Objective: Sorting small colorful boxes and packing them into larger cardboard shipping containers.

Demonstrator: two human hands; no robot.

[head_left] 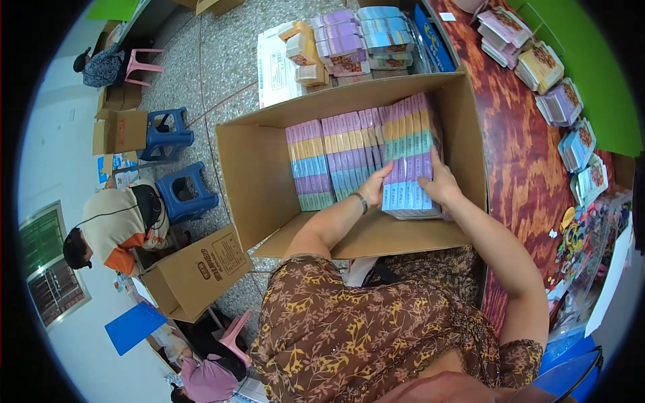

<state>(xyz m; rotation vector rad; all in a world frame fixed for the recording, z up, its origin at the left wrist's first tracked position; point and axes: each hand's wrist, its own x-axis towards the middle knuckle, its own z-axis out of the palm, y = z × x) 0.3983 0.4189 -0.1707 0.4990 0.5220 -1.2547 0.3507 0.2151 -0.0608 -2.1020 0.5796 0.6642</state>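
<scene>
A large open cardboard box (252, 181) stands in front of me. Inside it, shiny-wrapped bundles of small boxes (309, 164) stand packed side by side, with bands of pink, orange, green, purple and blue. Toward the box's right side, one bundle of small boxes (408, 144) rises higher than the others. My left hand (375, 189) presses against its left side near the lower end. On its right side, my right hand (440, 183) grips with the thumb over the top face. The bundle hides some of my fingertips.
Behind the box are stacks of purple and blue packets (339, 40) and a white carton (272, 67). A red-brown patterned table (510, 174) on the right bears more packet stacks (561, 101) and colourful small items (584, 232). Blue stools (188, 191), another carton (201, 275) and seated people are at left.
</scene>
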